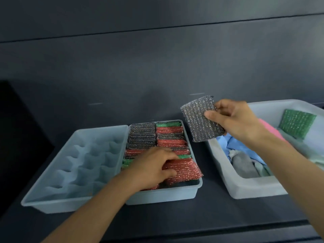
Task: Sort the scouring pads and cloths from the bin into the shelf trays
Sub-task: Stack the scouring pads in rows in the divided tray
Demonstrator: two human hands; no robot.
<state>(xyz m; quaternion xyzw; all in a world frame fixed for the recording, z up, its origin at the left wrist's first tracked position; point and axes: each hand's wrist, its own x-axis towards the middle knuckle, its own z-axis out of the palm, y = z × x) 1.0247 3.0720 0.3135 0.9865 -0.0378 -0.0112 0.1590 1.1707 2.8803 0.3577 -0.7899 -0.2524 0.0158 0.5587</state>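
Observation:
My right hand pinches a silver scouring pad in the air, between the pad tray and the bin. My left hand grips a red scouring pad lying at the front of the light blue tray, which is packed with rows of upright silver, red and green pads. The white bin at the right holds a green pad, a pink cloth, blue cloths and a grey cloth.
A second light blue tray with moulded cup-shaped hollows stands to the left, touching the pad tray. Everything sits on a dark shelf with a dark back wall close behind. A black block stands at the far left.

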